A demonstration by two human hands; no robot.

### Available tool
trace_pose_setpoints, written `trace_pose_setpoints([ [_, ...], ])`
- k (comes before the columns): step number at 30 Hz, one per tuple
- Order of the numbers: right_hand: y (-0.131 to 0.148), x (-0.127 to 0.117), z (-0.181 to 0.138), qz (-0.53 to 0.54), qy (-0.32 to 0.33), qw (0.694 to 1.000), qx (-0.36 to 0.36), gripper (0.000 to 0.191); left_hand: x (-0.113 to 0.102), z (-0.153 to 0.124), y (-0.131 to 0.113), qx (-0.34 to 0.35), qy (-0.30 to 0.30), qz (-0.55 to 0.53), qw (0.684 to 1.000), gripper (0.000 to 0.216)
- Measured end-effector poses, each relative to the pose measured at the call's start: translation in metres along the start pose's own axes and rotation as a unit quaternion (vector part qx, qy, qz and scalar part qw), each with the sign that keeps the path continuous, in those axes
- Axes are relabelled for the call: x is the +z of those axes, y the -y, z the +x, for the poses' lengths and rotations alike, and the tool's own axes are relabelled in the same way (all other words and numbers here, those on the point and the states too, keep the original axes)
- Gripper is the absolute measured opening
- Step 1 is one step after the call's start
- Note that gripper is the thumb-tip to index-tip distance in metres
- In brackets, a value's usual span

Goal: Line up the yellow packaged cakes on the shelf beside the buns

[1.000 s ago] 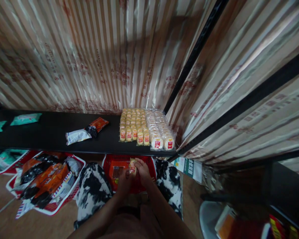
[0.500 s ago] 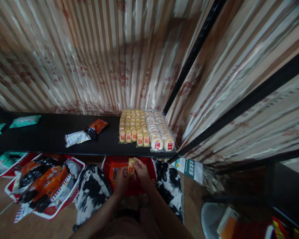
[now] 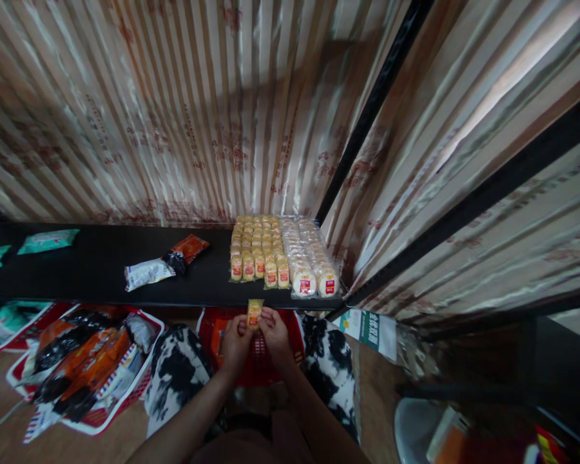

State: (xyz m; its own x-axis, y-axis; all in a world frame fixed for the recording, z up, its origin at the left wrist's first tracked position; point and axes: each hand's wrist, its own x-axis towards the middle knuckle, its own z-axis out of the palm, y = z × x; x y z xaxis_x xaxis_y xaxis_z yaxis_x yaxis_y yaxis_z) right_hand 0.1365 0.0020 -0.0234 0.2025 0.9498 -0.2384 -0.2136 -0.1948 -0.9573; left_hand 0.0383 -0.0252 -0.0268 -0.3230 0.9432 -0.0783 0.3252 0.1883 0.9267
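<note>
small yellow packet [image 3: 254, 313] pinched between left hand [image 3: 235, 342] and right hand [image 3: 273, 335], above red basket [image 3: 256, 361]

Snack rows [image 3: 281, 258] on right end of shelf [image 3: 77, 274]; packet [image 3: 254, 313] before them, above basket [image 3: 257, 368].

Forearms out front, my left hand [image 3: 236, 338] and right hand [image 3: 274, 332] sat side by side, fingertips pinched shut.

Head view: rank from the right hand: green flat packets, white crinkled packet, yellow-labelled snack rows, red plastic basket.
1. Red plastic basket, beneath right hand.
2. Yellow-labelled snack rows, ahead.
3. White crinkled packet, left.
4. Green flat packets, far left shelf.
</note>
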Motion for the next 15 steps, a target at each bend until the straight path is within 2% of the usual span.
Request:
trace_pose_setpoints([
  [7, 0.007, -0.001, -0.002, -0.036, 0.031, 0.997, -0.059, 0.019, -0.001, 0.009, -0.019, 0.004, 0.01, 0.033, 0.999, 0.02],
  [11, 0.012, -0.003, -0.001, -0.072, 0.034, 0.992, -0.096, 0.024, 0.0, 0.014, -0.027, 0.008, 0.013, 0.05, 0.999, 0.021],
  [15, 0.014, -0.004, 0.005, -0.084, 0.048, 0.99, -0.099, 0.029, 0.0, 0.02, -0.033, 0.019, 0.01, 0.064, 0.998, 0.023],
])
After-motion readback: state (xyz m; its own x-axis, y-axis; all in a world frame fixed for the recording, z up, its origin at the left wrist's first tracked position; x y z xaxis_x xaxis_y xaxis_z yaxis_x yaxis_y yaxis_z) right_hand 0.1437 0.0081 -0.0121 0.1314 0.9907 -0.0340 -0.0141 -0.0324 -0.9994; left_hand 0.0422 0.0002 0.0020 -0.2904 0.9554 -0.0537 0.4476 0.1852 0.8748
